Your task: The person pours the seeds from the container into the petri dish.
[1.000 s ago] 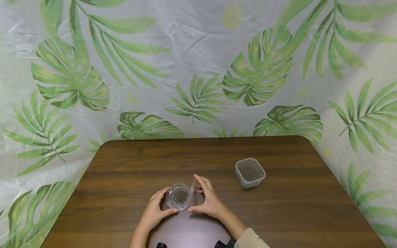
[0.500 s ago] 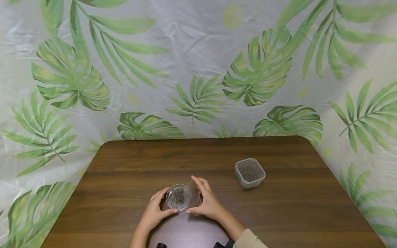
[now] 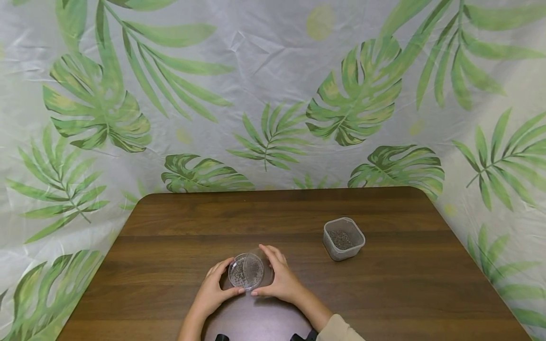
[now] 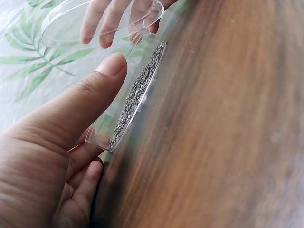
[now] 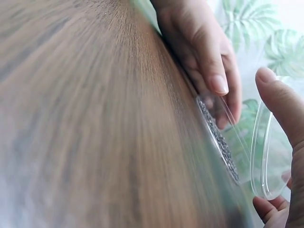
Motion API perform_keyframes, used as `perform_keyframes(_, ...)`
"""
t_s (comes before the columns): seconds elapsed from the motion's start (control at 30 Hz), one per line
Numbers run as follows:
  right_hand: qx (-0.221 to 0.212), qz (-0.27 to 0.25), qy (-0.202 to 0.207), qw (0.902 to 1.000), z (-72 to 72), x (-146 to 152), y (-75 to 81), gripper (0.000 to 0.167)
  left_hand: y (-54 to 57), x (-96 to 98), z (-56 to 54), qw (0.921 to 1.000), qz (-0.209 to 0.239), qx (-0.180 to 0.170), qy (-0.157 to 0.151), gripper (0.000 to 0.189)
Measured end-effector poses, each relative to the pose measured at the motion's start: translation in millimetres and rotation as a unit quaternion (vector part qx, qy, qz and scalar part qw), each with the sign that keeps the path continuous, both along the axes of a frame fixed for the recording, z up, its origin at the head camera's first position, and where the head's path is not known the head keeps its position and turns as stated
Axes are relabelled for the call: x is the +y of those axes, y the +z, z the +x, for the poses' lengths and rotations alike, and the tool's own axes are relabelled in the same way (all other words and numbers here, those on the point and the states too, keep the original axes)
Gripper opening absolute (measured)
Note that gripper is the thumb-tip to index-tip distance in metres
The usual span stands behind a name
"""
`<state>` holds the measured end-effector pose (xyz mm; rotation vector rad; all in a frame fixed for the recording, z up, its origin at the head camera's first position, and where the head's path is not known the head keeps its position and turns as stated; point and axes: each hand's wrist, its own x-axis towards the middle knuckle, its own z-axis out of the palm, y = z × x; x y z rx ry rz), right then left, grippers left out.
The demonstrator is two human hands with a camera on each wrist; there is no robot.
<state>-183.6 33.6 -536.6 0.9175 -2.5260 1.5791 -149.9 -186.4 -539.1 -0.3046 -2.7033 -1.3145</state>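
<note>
A round clear dish (image 3: 244, 272) with dark seeds in it sits on the brown table (image 3: 179, 227) near the front edge. My left hand (image 3: 212, 290) grips the dish (image 4: 135, 99) by its rim, thumb and fingers curled round it. My right hand (image 3: 279, 282) holds a clear round lid (image 3: 259, 265) tilted over the right side of the dish. The lid (image 5: 268, 152) stands a little above the dish (image 5: 222, 142), not seated. In the left wrist view the lid (image 4: 102, 21) shows with right fingertips (image 4: 111, 28) behind it.
A small square clear tub (image 3: 343, 238) with dark seeds stands on the table to the right, apart from my hands. A leaf-print cloth (image 3: 273, 94) hangs behind and around the table.
My right hand has brought the lid leftward from beside the dish and tipped it down over the dish. The left hand and dish have stayed put.
</note>
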Motion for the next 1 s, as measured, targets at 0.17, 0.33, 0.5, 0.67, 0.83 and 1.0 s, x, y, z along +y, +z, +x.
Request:
perform_keyframes(0.17,-0.001,0.008,0.000,1.0000,-0.5,-3.8,-0.3,0.109,-0.3,-0.3,0.1,1.0000,0.001,-0.005,-0.001,0.086)
perform_keyframes(0.33,0.000,0.021,-0.007,0.9998,-2.3,-8.2,-1.6,0.109,-0.3,-0.3,0.3,1.0000,0.003,-0.005,-0.002,0.086)
perform_keyframes(0.5,0.001,0.022,-0.007,0.9997,-3.5,-12.0,-1.7,0.108,-0.8,-0.7,-0.1,1.0000,0.003,-0.002,0.000,0.086)
perform_keyframes(0.67,0.006,0.024,-0.005,0.9997,-3.5,-14.1,-1.0,0.107,-1.7,-1.2,0.3,1.0000,0.008,0.005,0.001,0.085)
perform_keyframes(0.83,0.010,0.027,-0.004,0.9996,-4.1,-15.8,-0.4,0.106,-3.7,-1.7,0.1,0.9997,0.006,0.022,0.001,0.082)
perform_keyframes(1.0,0.010,0.037,-0.006,0.9992,-5.3,-17.5,0.4,0.105,-3.3,-1.6,-0.1,0.9999,0.009,0.013,0.004,0.086)
